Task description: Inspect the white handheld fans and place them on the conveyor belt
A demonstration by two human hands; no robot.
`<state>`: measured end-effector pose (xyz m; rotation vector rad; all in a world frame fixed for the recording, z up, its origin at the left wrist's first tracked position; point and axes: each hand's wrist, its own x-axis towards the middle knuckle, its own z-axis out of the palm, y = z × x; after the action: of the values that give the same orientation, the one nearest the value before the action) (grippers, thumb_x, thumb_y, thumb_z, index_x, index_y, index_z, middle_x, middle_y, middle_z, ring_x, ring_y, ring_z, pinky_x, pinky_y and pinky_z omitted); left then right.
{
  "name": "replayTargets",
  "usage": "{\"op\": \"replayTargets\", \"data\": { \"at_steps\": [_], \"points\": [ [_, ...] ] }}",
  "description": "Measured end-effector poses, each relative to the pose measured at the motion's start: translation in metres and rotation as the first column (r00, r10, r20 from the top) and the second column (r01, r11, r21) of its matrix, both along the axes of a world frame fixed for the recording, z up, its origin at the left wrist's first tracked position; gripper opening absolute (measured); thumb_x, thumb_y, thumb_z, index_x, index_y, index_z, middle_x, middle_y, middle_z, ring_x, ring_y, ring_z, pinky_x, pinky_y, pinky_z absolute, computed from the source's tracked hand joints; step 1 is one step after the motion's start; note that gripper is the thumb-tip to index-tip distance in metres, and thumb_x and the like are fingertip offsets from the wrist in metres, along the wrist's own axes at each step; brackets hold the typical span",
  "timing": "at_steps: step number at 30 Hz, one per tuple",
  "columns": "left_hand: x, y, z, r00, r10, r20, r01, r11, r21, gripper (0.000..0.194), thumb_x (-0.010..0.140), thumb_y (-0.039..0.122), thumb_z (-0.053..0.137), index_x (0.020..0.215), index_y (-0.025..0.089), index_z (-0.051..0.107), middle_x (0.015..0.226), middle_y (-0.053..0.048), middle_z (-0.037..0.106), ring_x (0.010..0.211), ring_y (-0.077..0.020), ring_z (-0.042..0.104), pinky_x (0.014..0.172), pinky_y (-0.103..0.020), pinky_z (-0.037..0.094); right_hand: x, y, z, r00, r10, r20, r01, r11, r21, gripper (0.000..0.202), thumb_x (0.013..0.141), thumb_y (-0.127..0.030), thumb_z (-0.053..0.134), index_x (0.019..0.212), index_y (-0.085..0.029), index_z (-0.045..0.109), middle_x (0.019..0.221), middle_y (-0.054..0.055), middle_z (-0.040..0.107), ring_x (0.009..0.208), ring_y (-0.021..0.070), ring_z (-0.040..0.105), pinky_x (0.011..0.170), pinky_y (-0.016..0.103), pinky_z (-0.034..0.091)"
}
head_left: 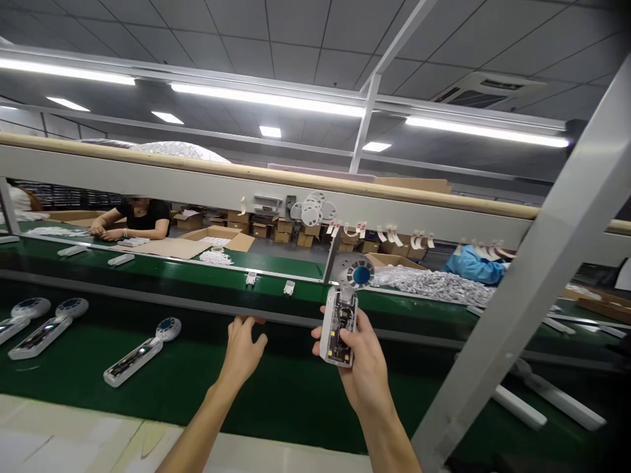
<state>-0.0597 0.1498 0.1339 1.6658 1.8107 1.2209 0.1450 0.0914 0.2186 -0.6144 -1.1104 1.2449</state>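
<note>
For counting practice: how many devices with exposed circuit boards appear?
4: one device in the right hand; leftmost device (cropped), second device and third device on the green belt at left. Others may be hidden.

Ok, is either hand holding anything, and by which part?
The right hand grips the device by the lower part of its handle. Nothing shows held in the left hand.
</note>
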Motion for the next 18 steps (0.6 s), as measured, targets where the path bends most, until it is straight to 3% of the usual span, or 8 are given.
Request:
{"op": "replayTargets", "data": {
  "at_steps": [3, 6, 9, 12, 16, 18],
  "points": [
    [0.011, -0.022, 0.025, 0.983, -0.152, 0.106, 0.143, 0.985, 0.091, 0.026, 0.088, 0.026, 0.051, 0.111, 0.026, 0.063, 0.125, -0.006, 0.057, 0.121, -0.0250, 0.051, 0.100, -0.036, 0.044, -0.004, -0.009, 0.002, 0.999, -0.029, 0.036, 0.027, 0.998, 0.053, 0.053, 0.089, -0.032, 0.064, 0.136, -0.026, 0.041, 0.118, 0.010, 0.068, 0.071, 0.0182, 0.069, 0.063, 0.032, 0.056],
    [0.023, -0.049, 0.051, 0.871, -0.375, 0.318, 0.314, 0.922, 0.227, 0.023, 0.093, 0.036, 0.053, 0.109, 0.024, 0.065, 0.118, -0.006, 0.063, 0.114, -0.0227, 0.058, 0.097, -0.033, 0.047, -0.011, -0.013, -0.002, 0.997, 0.006, 0.082, -0.012, 0.996, 0.083, 0.054, 0.090, -0.031, 0.062, 0.138, -0.028, 0.039, 0.122, 0.009, 0.064, 0.077, 0.0179, 0.068, 0.062, 0.032, 0.057],
    [0.029, -0.071, 0.071, 0.775, -0.477, 0.415, 0.377, 0.876, 0.301, 0.030, 0.097, 0.043, 0.051, 0.112, 0.022, 0.066, 0.119, -0.006, 0.065, 0.111, -0.0219, 0.060, 0.095, -0.032, 0.048, -0.018, -0.012, -0.007, 0.993, 0.070, 0.096, -0.077, 0.994, 0.074, 0.057, 0.090, -0.029, 0.060, 0.142, -0.027, 0.036, 0.119, 0.008, 0.064, 0.075, 0.0169, 0.066, 0.059, 0.030, 0.057],
    [0.028, -0.080, 0.079, 0.743, -0.511, 0.432, 0.387, 0.855, 0.346, 0.035, 0.101, 0.041, 0.044, 0.122, 0.022, 0.064, 0.124, -0.007, 0.064, 0.112, -0.0214, 0.060, 0.094, -0.032, 0.048, -0.024, -0.009, -0.013, 0.986, 0.127, 0.106, -0.133, 0.990, 0.050, 0.061, 0.090, -0.029, 0.059, 0.145, -0.026, 0.034, 0.108, 0.007, 0.065, 0.075, 0.0175, 0.065, 0.058, 0.031, 0.057],
    [0.026, -0.080, 0.079, 0.778, -0.467, 0.421, 0.336, 0.874, 0.350, 0.039, 0.099, 0.042, 0.048, 0.130, 0.022, 0.060, 0.122, -0.007, 0.065, 0.112, -0.0202, 0.060, 0.095, -0.029, 0.048, -0.026, -0.007, -0.017, 0.969, 0.210, 0.128, -0.212, 0.977, 0.009, 0.062, 0.090, -0.029, 0.058, 0.147, -0.027, 0.032, 0.091, 0.002, 0.066, 0.067, 0.0169, 0.064, 0.056, 0.031, 0.055],
    [0.026, -0.079, 0.078, 0.761, -0.468, 0.450, 0.339, 0.877, 0.339, 0.041, 0.098, 0.045, 0.051, 0.130, 0.021, 0.059, 0.114, -0.007, 0.066, 0.097, -0.0173, 0.064, 0.086, -0.027, 0.052, -0.027, -0.009, -0.018, 0.957, 0.254, 0.139, -0.255, 0.967, -0.008, 0.063, 0.090, -0.028, 0.058, 0.148, -0.027, 0.031, 0.085, 0.001, 0.066, 0.063, 0.0167, 0.064, 0.055, 0.030, 0.054]
  ]
}}
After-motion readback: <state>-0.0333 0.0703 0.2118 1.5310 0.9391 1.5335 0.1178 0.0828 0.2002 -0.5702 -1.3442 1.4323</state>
